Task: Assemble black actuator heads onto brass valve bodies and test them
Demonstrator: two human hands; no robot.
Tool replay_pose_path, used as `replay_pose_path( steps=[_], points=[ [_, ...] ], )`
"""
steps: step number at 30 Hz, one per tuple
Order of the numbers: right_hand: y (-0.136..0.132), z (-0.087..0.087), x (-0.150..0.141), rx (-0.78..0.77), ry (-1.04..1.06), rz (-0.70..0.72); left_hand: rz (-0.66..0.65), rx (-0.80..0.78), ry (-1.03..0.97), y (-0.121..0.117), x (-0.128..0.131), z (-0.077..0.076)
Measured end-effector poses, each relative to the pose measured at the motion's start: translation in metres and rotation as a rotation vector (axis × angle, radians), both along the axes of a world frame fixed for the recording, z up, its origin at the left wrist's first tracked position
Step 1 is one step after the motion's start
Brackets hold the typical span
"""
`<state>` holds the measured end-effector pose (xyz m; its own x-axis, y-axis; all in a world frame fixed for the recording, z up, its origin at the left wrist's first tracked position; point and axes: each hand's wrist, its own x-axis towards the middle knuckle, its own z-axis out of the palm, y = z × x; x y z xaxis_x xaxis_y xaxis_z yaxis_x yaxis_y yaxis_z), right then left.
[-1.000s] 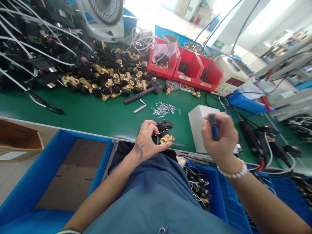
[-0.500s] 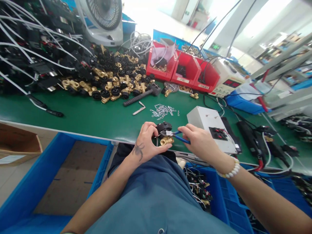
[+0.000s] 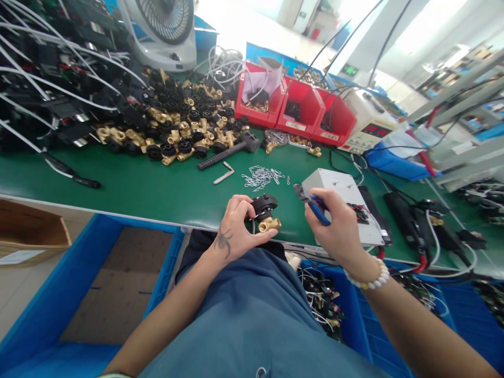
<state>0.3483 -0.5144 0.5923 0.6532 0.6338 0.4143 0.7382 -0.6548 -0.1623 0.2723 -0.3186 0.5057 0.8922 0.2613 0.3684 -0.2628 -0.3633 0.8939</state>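
Note:
My left hand (image 3: 239, 226) is closed around a brass valve (image 3: 269, 224) with a round black cap, held at the front edge of the green bench. A thin grey cable end shows beneath the fingers. To its right, my right hand (image 3: 334, 220) grips blue-handled pliers (image 3: 318, 210), their metal jaws pointing up and left, apart from the valve. Beyond the hands lies a small heap of wire clips (image 3: 262, 177), with an L-shaped metal key (image 3: 223, 174) and a black hammer (image 3: 230, 150) to its left.
Many brass and black valves (image 3: 185, 126) are piled behind, near a white fan (image 3: 169, 31). Red bins (image 3: 297, 107) stand at the back. A grey box (image 3: 334, 184) sits beside my right hand. Blue crates (image 3: 23, 315) are below the bench (image 3: 157, 194).
The pliers have come away from the valve as my right hand moved right and turned them upward. My left hand keeps the valve in nearly the same place.

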Motion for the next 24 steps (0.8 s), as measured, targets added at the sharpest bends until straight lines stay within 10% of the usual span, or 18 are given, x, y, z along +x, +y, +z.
replay_pose_path(
  steps=[4, 14, 24],
  points=[
    [0.001, -0.012, -0.005, -0.211, 0.094, 0.061, 0.003, 0.024, -0.014, -0.001, -0.001, 0.000],
    [-0.006, -0.059, -0.007, -0.159, 0.160, -0.246, 0.145, 0.150, -0.127, 0.002, -0.016, 0.008],
    [0.020, -0.010, -0.047, 0.840, 1.191, 0.125, -0.056, 0.442, -0.332, 0.000, -0.026, 0.060]
  ],
)
